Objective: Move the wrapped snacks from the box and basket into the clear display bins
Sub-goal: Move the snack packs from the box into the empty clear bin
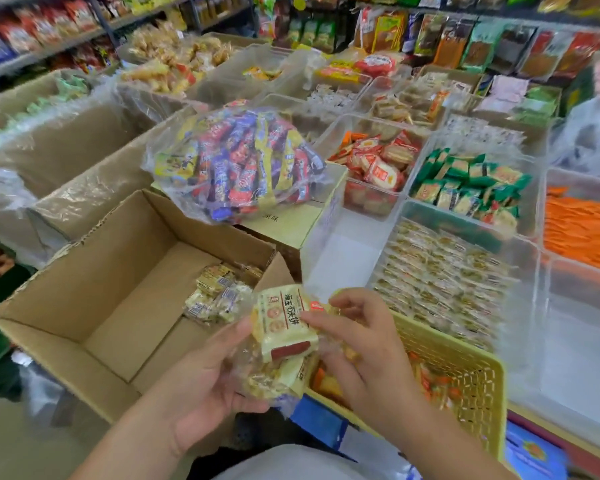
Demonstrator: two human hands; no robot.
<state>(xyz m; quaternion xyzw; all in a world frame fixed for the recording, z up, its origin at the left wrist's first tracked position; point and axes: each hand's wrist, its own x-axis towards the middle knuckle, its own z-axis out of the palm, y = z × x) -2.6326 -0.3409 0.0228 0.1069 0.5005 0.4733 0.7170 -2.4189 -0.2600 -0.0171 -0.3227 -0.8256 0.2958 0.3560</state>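
Clear display bins [340, 258] – a bank of them across the right half of the surface, holding by compartment red-wrapped crackers [378, 164], green packets [465, 188], orange packets [582, 230] and, nearest, rows of pale wrapped biscuits [444, 282]; the nearest bin's left part is bare. Cardboard box [101, 271] – open, front left, with a few loose packets [219, 296] in its far right corner. Clear bag of mixed snacks [239, 164] – lying on a closed carton behind the box. Yellow basket [471, 386] – lattice-sided, front right, just beside the box, orange and yellow packets in it. Left hand [205, 386] – palm up between box and basket, fingers curled under a small stack of wrapped snacks [284, 327], pale yellow, thumb at its edge. Right hand [368, 355] – over the basket's near corner, fingers pinching the right edge of the top packet in that stack.
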